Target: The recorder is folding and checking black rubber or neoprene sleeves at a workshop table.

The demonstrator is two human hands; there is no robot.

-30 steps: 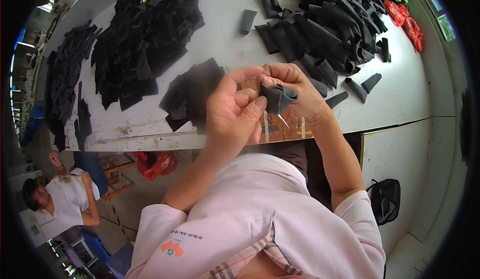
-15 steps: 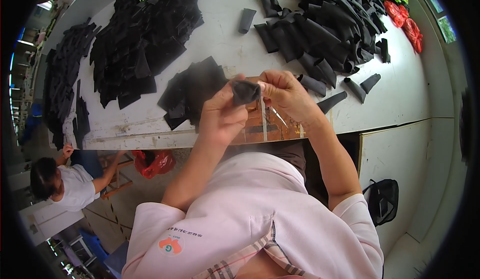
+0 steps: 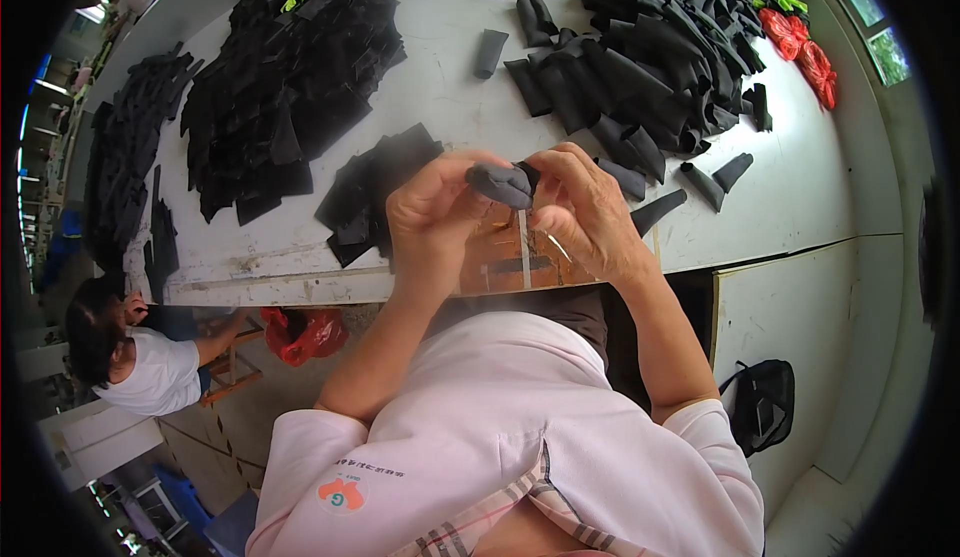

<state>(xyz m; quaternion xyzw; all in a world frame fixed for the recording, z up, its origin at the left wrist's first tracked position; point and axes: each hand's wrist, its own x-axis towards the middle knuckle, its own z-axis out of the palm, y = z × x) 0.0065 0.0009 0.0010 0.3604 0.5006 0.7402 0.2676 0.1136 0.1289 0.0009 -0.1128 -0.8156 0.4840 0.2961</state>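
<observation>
Between my two hands, above the table's near edge, is a small dark grey fabric tube (image 3: 500, 185), its end bunched and folded. My left hand (image 3: 432, 205) is closed on its left side, the fingertips pinching the cloth. My right hand (image 3: 585, 205) grips the right side, fingers curled round the edge. Just beyond my left hand lies a small stack of flat black fabric pieces (image 3: 365, 192). Under my hands, a brown wooden board (image 3: 505, 262) with a pale strip is set at the table edge; a thin shiny metal tool (image 3: 558, 245) shows there, partly hidden by my right hand.
A big heap of flat black pieces (image 3: 285, 97) covers the table's far left, and a pile of rolled black tubes (image 3: 650, 67) the far right. Red plastic bags (image 3: 800, 52) lie behind it. A co-worker (image 3: 145, 357) sits at lower left. A black bag (image 3: 765, 407) hangs at right.
The fabric tube has turned and its open end now looks folded over. My right hand has rolled round, its fingers curling more over the cloth. The co-worker leans slightly differently.
</observation>
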